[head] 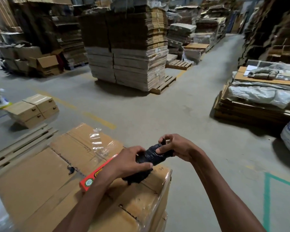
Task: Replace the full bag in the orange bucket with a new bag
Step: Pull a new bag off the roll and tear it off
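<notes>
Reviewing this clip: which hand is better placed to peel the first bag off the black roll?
Right. The right hand already pinches at the far end of the black bag roll with its fingertips, while the left hand wraps the near end, steadying it above the cardboard box.

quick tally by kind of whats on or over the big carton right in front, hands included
hands: 2, left hand and right hand, both gripping the roll
black bag roll: 1
orange-red box: 1
clear plastic wrapper: 1
total: 5, all at the big carton
</notes>
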